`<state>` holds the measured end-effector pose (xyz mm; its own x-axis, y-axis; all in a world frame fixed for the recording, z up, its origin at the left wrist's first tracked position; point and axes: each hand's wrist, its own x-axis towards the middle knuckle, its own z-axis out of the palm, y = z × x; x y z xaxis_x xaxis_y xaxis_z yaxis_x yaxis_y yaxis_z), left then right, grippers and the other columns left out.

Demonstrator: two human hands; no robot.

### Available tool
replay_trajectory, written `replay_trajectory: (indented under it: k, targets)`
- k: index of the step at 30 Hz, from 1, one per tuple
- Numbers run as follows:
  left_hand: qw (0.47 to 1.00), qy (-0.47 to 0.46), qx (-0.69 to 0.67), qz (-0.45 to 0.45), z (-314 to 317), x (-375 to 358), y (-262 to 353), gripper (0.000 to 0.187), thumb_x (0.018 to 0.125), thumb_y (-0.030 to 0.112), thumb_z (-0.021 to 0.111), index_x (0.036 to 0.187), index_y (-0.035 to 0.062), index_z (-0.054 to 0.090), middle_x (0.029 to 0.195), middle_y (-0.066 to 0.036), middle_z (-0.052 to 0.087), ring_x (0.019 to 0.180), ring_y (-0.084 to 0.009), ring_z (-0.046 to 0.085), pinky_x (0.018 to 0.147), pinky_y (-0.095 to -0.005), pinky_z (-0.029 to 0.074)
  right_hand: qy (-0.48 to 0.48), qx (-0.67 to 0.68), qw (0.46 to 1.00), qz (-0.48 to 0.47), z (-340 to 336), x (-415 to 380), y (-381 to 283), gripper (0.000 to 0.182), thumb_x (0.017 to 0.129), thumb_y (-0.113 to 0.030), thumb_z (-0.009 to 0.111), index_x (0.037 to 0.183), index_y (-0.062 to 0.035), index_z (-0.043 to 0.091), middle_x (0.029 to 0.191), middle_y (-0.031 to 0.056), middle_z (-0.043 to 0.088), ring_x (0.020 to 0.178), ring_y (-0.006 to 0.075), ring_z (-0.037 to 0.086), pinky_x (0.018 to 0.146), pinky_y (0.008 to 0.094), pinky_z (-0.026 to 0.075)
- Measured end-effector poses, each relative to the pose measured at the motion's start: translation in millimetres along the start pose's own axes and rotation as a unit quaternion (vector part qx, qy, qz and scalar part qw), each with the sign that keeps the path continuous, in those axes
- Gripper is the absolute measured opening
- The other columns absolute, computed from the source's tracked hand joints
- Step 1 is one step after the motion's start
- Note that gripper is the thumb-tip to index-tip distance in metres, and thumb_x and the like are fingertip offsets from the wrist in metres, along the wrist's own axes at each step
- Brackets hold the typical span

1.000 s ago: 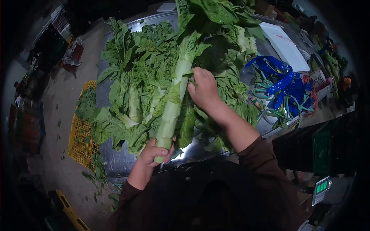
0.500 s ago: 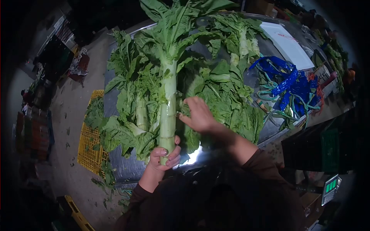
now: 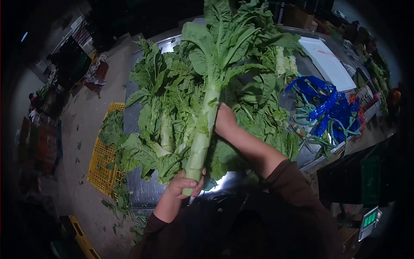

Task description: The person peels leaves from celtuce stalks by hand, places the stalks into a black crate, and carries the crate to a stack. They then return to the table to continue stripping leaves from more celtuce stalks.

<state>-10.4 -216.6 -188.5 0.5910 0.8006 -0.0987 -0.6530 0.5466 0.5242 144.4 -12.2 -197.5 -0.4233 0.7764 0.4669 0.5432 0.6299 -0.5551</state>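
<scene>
A thick, pale green celtuce stem (image 3: 199, 149) with a leafy top slants up and to the right over the metal table. My left hand (image 3: 185, 184) is closed around its cut lower end. Alongside the upper stem is my right hand (image 3: 225, 121), its fingers hidden behind the stem, so whether they grip anything does not show. Another celtuce (image 3: 166, 131) lies among leaves to the left. Beneath and to the right of my right forearm is a heap of loose celtuce leaves (image 3: 276, 142).
Blue straps and green cords (image 3: 325, 101) lie tangled on the table's right side, near a white tray (image 3: 325, 60). More celtuce stems (image 3: 281, 60) rest at the back. A yellow crate (image 3: 101, 166) stands left of the table. A scale display (image 3: 369, 219) glows at lower right.
The celtuce has tilted from nearly upright toward the right, its leafy top swinging right. My right hand has moved up, and its fingers have gone behind the stem. My left hand still holds the base.
</scene>
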Motion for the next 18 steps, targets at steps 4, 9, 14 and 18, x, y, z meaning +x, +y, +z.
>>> replay_trajectory:
  k: [4, 9, 14, 18]
  targets:
    - [0.988, 0.102, 0.119, 0.007, -4, 8, 3, 0.045, 0.074, 0.011, 0.066, 0.112, 0.0001, 0.045, 0.072, -0.01, 0.056, 0.05, -0.0162, 0.053, 0.046, -0.0264, 0.043, -0.208, 0.023, 0.976, -0.066, 19, -60, -20, 0.029, 0.074, -0.019, 0.062, 0.099, -0.0054, 0.062, 0.092, 0.0181, 0.064, 0.092, 0.0348, 0.059, 0.084, 0.0437, 0.047]
    - [0.953, 0.198, 0.23, 0.023, 9, 3, 12, 0.051, 0.072, 0.004, 0.068, 0.117, 0.0006, 0.046, 0.076, -0.007, 0.057, 0.055, -0.0145, 0.056, 0.048, -0.0266, 0.045, -0.286, -0.053, 0.945, -0.15, -38, -61, 6, 0.042, 0.069, -0.024, 0.071, 0.106, -0.0055, 0.06, 0.093, 0.0146, 0.065, 0.079, 0.0314, 0.063, 0.076, 0.0408, 0.051]
    - [0.882, 0.291, 0.371, -0.023, 20, -3, 5, 0.055, 0.07, 0.008, 0.072, 0.119, 0.0017, 0.047, 0.082, -0.004, 0.056, 0.062, -0.0126, 0.056, 0.057, -0.0279, 0.047, -0.078, 0.122, 0.967, 0.207, -126, -5, -12, 0.038, 0.081, -0.041, 0.065, 0.094, -0.0054, 0.057, 0.085, 0.0125, 0.066, 0.079, 0.0314, 0.064, 0.072, 0.0406, 0.048]
    - [0.847, 0.301, 0.439, 0.015, 14, -1, -8, 0.054, 0.067, 0.012, 0.075, 0.115, 0.0018, 0.051, 0.086, -0.004, 0.059, 0.075, -0.0154, 0.058, 0.069, -0.0293, 0.048, 0.025, -0.046, 0.965, 0.258, -125, 13, -9, 0.043, 0.085, -0.048, 0.059, 0.082, -0.0051, 0.055, 0.073, 0.0103, 0.063, 0.068, 0.0291, 0.062, 0.062, 0.0382, 0.048]
